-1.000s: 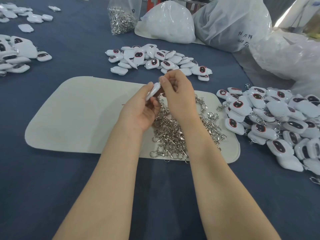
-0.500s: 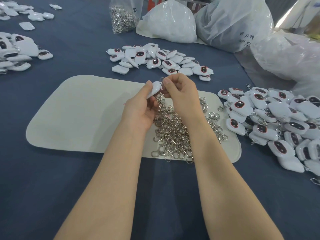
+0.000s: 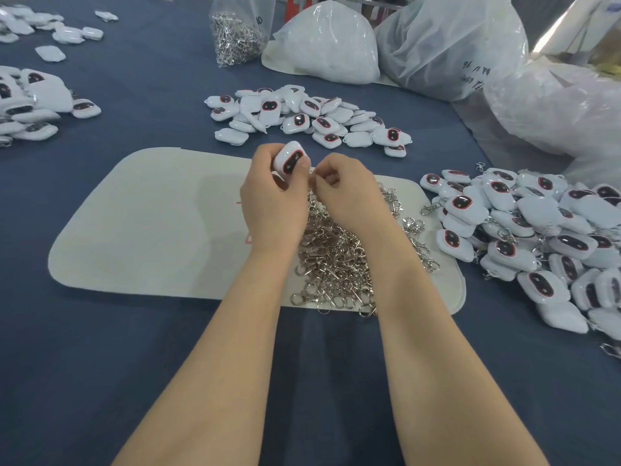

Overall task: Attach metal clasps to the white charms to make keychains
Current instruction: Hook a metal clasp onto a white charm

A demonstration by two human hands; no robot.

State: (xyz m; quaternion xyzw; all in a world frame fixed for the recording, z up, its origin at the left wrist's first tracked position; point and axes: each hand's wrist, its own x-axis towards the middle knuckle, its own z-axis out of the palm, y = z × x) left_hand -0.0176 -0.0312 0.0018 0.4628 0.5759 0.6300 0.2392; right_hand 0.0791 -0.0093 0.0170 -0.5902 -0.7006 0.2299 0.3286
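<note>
My left hand (image 3: pixel 268 203) grips a white charm (image 3: pixel 291 158) with a dark, red-rimmed face turned toward me. My right hand (image 3: pixel 346 196) pinches a small metal clasp ring at the charm's right edge; the ring itself is mostly hidden by my fingertips. Below both hands a heap of silver clasps (image 3: pixel 336 264) lies on a cream felt mat (image 3: pixel 151 223). Loose white charms (image 3: pixel 302 116) are piled behind the mat. Charms with clasps on them (image 3: pixel 537 237) are heaped to the right.
More white charms (image 3: pixel 30 102) lie at the far left. A clear bag of metal clasps (image 3: pixel 238 31) and several large plastic bags (image 3: pixel 447 45) stand at the back and right. A blue cloth (image 3: pixel 100 364) covers the table.
My left hand has turned the charm from edge-on to face-up and lifted it slightly. My right hand stays pinched at its edge.
</note>
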